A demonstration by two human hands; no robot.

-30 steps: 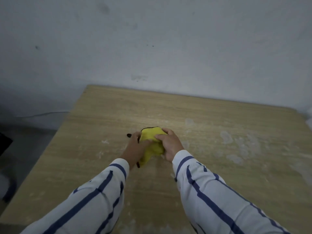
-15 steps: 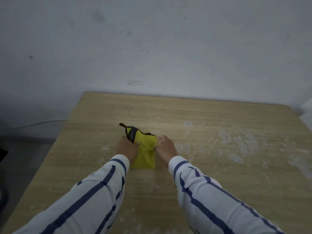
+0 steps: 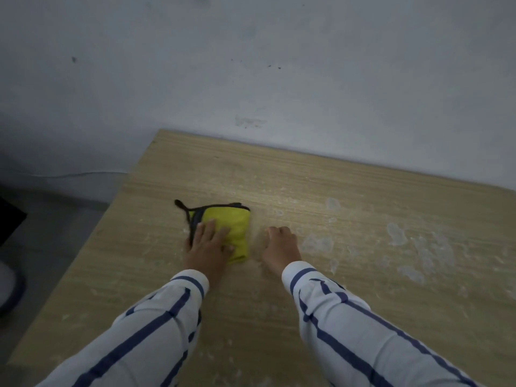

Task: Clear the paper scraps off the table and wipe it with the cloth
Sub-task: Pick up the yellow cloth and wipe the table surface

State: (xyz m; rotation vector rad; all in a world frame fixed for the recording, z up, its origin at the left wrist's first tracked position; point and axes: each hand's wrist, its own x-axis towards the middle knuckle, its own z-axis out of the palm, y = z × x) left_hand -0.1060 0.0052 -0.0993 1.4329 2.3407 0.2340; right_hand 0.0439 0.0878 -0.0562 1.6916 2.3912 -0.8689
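A folded yellow cloth (image 3: 236,227) with a black edge and a black loop lies flat on the wooden table (image 3: 349,191), left of the middle. My left hand (image 3: 208,247) presses flat on the cloth's left half, fingers spread. To the cloth's right, my right hand (image 3: 280,248) rests on the bare wood a short gap away, fingers curled under, holding nothing that I can see. No paper scraps show on the table.
Pale dried smears (image 3: 418,247) mark the wood right of my right hand. A grey wall (image 3: 279,79) runs along the table's far edge. The table's left edge drops to a dark floor (image 3: 50,233).
Both hands held the bunched cloth above the table; it was then laid down and folded flat. My right hand has let go and moved right; my left hand now lies on top.
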